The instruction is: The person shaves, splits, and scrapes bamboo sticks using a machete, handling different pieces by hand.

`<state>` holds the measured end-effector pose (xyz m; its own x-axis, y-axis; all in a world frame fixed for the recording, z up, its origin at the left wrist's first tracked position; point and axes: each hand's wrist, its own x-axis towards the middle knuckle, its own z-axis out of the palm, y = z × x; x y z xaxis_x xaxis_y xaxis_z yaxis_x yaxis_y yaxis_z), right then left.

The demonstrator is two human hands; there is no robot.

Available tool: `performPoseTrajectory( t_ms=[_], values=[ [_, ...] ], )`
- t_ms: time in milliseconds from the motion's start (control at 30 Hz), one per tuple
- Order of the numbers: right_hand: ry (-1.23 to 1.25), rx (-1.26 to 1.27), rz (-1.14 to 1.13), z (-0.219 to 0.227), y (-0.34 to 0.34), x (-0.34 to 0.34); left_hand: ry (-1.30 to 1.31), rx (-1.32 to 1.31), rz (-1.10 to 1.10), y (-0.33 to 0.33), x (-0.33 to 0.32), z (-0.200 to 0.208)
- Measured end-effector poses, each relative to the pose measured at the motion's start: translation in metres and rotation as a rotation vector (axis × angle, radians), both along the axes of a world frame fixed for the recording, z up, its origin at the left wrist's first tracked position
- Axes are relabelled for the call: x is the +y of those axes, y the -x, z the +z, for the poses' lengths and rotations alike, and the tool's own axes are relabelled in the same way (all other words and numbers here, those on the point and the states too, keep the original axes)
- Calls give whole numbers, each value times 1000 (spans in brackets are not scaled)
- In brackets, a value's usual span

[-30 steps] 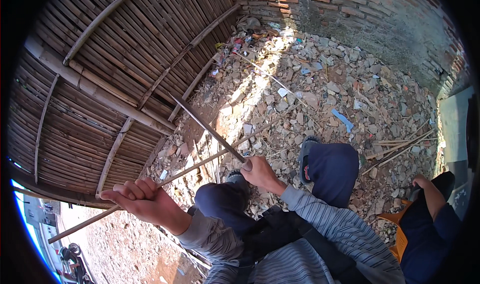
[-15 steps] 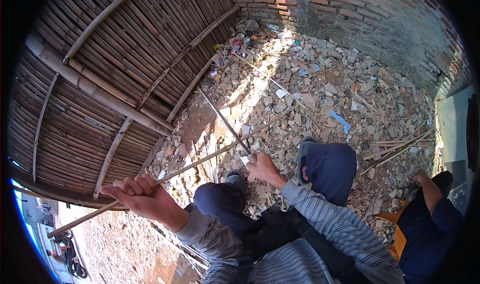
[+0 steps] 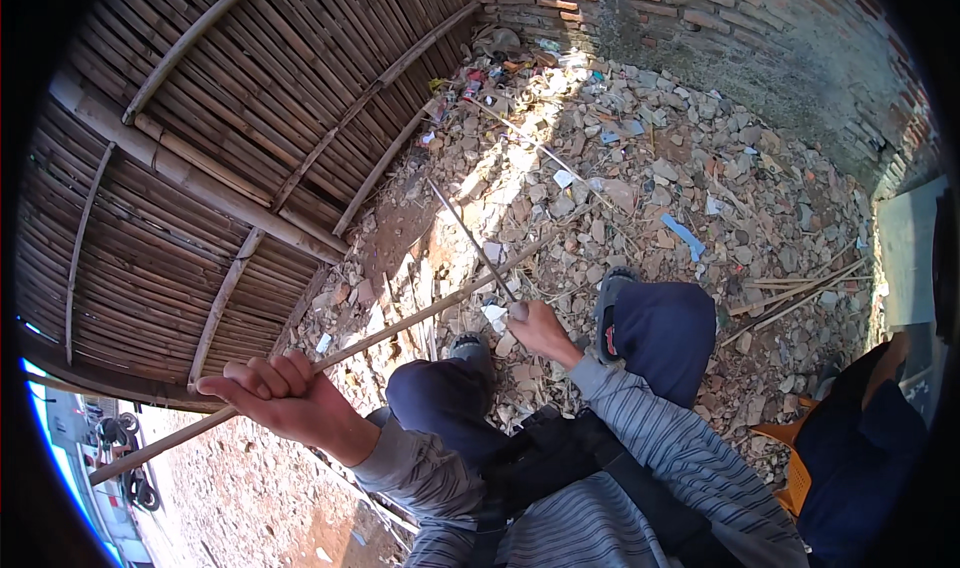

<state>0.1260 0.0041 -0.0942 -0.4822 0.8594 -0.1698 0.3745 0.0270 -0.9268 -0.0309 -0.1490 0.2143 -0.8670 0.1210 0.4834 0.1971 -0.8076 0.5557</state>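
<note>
My left hand (image 3: 275, 396) is closed around a long thin bamboo stick (image 3: 400, 325), which slants from the lower left up toward the rubble in front of me. In my closed right hand (image 3: 541, 330) is the rounded handle of a long-bladed knife (image 3: 472, 235). Its narrow dark blade points away and to the left, crossing the stick in this view. Whether blade and stick touch, I cannot tell. The stick's far end merges with the stones and twigs on the ground.
A bamboo slat wall (image 3: 190, 158) rises at the left, a brick wall (image 3: 690, 18) at the back. Broken stones (image 3: 640, 198) and litter cover the ground around my feet. At the right sits another person (image 3: 850, 458) by an orange plastic seat (image 3: 795, 478). Motorcycles (image 3: 138, 473) stand far left.
My right hand and the knife have shifted slightly right, the blade tip moving right. My left hand and the stick are nearly still. The other person's arm has moved.
</note>
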Motion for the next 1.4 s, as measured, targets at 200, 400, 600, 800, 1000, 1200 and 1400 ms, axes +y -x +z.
performPoseTrajectory(
  t_ms=[200, 400, 600, 800, 1000, 1200, 1400],
  values=[
    [211, 76, 4, 12, -7, -3, -54, 287, -333, 2, -5, -3],
    [-66, 198, 203, 70, 12, -25, -145, 392, -528, 20, -15, -17],
    [-203, 272, 330, 116, -6, -42, -159, 435, -575, 18, -23, -16],
    [-258, 237, 240, 96, -39, -34, -186, 392, -462, 3, -53, 0],
    [-91, 208, 170, 88, -58, -35, -199, 620, -705, 12, -119, 76],
    [-158, 219, 225, 86, -40, -49, -230, 470, -414, 33, -122, 13],
    [-150, 162, 282, 76, -39, -59, -218, 547, -653, 26, -139, 4]
  ],
)
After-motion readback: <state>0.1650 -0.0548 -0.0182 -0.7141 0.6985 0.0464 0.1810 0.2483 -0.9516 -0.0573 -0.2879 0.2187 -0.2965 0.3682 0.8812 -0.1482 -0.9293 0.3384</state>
